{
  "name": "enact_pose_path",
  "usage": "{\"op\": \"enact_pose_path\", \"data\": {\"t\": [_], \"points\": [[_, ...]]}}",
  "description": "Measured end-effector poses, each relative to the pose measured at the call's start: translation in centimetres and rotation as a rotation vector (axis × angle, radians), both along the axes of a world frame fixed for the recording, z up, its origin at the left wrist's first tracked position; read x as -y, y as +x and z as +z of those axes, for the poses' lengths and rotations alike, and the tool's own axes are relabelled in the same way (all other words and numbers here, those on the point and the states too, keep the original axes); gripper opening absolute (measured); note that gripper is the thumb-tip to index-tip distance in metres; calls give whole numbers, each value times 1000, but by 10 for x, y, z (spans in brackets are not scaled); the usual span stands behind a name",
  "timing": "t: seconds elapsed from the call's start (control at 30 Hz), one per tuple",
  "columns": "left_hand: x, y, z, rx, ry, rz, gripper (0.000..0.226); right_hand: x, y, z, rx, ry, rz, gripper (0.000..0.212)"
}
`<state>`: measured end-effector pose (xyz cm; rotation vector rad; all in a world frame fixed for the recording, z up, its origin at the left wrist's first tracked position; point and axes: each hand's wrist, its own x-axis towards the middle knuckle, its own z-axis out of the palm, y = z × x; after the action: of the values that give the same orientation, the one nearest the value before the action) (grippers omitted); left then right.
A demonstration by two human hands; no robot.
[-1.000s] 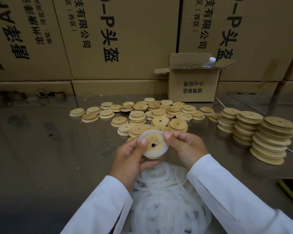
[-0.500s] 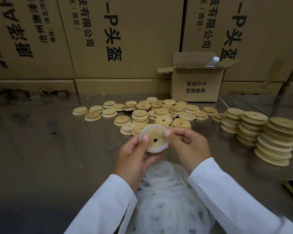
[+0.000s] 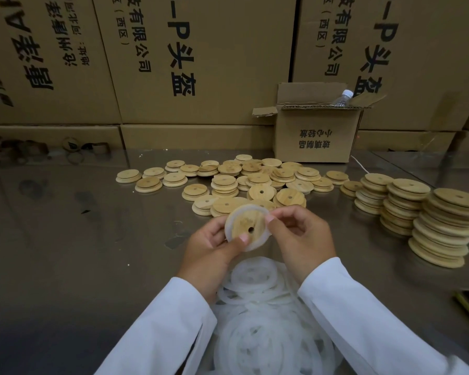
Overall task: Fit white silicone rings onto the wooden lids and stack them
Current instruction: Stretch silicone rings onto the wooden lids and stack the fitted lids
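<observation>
Lid held up between both hands, above the worktop, flat face tipped toward me, centre hole showing. White silicone ring sits round its rim; looks seated on the left and lower arc, the right arc is hidden by my fingers, cannot tell there. Left hand grips the lid from below-left, thumb pressed on the face just beside the hole, fingers curled behind. Right hand curled, fingertips pinching the right rim. Loose rings heaped just below my wrists. Unfitted lids scattered just beyond the hands. Finished stacks stand well off to my right, so the right hand is the nearer one for the carry. A disc has no long axis; it needs to go down flat. Bare worktop lies between hands and stacks, open path. The nearest stack is tall and its lids sit unevenly; I judge a careless set-down could slide it. Small carton far behind, out of the way.
</observation>
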<state>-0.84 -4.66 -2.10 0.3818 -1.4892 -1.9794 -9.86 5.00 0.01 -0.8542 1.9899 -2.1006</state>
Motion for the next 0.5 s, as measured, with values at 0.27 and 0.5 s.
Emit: {"op": "enact_pose_path", "data": {"t": [0.27, 0.5], "points": [[-1, -1, -3, 39, -119, 64, 24, -1, -4, -1, -118, 68, 35, 13], [-4, -2, -1, 42, -229, 104, 22, -2, -7, -2, -61, 56, 45, 18]]}}
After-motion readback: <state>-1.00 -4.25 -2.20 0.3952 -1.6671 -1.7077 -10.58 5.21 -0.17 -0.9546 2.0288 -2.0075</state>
